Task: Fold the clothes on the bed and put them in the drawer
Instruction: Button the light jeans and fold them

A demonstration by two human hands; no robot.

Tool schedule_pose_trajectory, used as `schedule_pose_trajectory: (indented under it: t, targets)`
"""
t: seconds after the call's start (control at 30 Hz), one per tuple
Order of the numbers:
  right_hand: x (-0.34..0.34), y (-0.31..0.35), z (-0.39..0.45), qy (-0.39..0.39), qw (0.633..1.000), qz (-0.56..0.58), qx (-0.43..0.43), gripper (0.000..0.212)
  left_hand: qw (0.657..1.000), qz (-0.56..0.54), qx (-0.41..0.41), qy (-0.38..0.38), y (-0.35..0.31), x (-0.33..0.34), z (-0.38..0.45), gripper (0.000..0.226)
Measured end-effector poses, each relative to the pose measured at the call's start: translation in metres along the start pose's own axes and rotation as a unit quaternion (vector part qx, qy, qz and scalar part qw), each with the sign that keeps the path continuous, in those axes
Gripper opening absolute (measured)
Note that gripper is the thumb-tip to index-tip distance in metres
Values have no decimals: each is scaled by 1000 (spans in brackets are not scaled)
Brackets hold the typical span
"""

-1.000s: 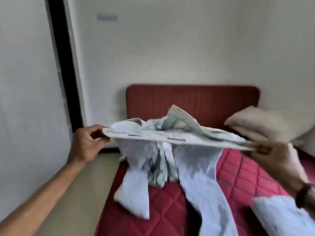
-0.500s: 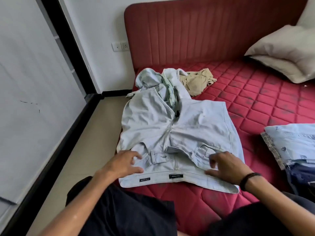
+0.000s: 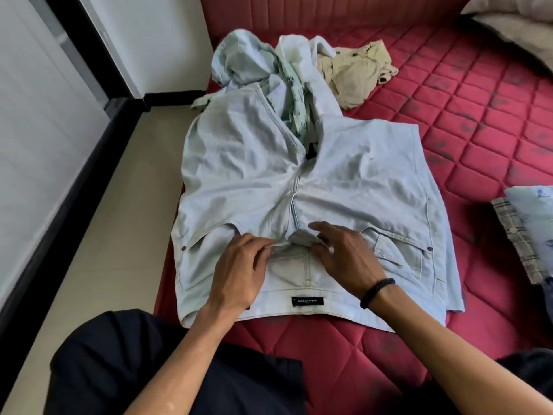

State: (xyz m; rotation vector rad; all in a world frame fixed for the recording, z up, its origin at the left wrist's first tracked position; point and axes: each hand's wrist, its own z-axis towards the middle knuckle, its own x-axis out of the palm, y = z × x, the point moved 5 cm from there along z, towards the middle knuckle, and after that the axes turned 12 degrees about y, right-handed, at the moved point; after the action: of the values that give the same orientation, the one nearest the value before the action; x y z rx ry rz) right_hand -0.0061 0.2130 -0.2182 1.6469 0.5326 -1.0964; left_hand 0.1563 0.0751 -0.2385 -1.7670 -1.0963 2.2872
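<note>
- Pale blue denim jeans (image 3: 254,181) spread flat on the red quilted mattress (image 3: 449,145), waistband toward the near edge, both legs running away toward the headboard and bunching at the far end.
- Black label with pale lettering (image 3: 307,301) on the inner waistband, between the two wrists.
- Left hand (image 3: 239,269) on the waistband at the fly, fingers curled and pinching a fold of the denim.
- Right hand (image 3: 344,256) just beside it, thumb and fingers pinching the opposite flap of the fly; black band (image 3: 377,292) on that wrist.
- Patterned pale green garment (image 3: 291,94) crumpled between and under the jean legs.
- Crumpled beige garment (image 3: 356,73) beyond the right leg, near the red padded headboard (image 3: 329,10).
- Stack of folded clothes (image 3: 526,232) at the right edge, a checked piece and a light blue one showing.
- Cream pillow (image 3: 514,22) in the far right corner.
- Tan floor (image 3: 119,235) left of the bed; dark shorts (image 3: 149,369) over the knees at the bottom.
</note>
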Motion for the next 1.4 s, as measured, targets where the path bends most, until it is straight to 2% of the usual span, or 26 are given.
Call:
schedule_pose_trajectory:
  t: [0.1, 0.23, 0.3, 0.4, 0.47, 0.53, 0.57, 0.63, 0.7, 0.8, 0.87, 0.93, 1.07, 1.17, 1.3, 1.4]
  targets:
    - [-4, 9, 3, 48, 998, -17, -21, 21, 998, -7, 1, 64, -5, -3, 2, 14]
    - [-7, 39, -29, 222, 970, -62, -72, 20, 960, -42, -8, 277, -12, -14, -20, 14]
    - [-4, 47, -57, 245, 960, -100, -89, 24, 949, -41, -21, 311, -16, -14, -41, 11]
    - [7, 42, -77, 254, 956, -117, -87, 30, 969, 46, 16, 244, -26, -9, -60, 9]
    - [7, 37, -75, 235, 961, -120, -82, 28, 982, 32, 42, 183, -32, -9, -59, 8]
    - [-1, 39, -71, 162, 975, -123, -85, 22, 989, -88, 10, 115, -34, -19, -56, 7]
    - [-6, 40, -69, 111, 983, -114, -86, 19, 982, -170, -19, 76, -33, -24, -55, 7]
    - [-19, 47, -69, 11, 991, -86, -98, 16, 946, -317, -69, 6, -35, -36, -55, 10]
    - [-21, 56, -68, -28, 987, -86, -130, 11, 924, -368, -96, -25, -39, -43, -57, 14]
    - [-3, 65, -70, 0, 969, -156, -193, 8, 934, -338, -112, 15, -46, -27, -60, 19]
    - [4, 64, -70, 2, 963, -170, -209, 18, 942, -311, -123, 30, -49, -7, -64, 20]
    - [5, 65, -69, -15, 963, -155, -221, 25, 936, -326, -127, 37, -44, 8, -65, 18]
    - [9, 69, -74, -44, 950, -186, -248, 19, 923, -355, -125, 83, -41, 16, -57, 23]
    - [13, 74, -73, -53, 942, -203, -261, 19, 915, -373, -125, 90, -42, 15, -58, 28]
    - [16, 75, -72, -45, 956, -164, -240, 16, 897, -406, -134, 114, -39, 21, -58, 25]
    - [17, 69, -68, -15, 980, -67, -189, 30, 911, -380, -116, 106, -36, 20, -60, 18]
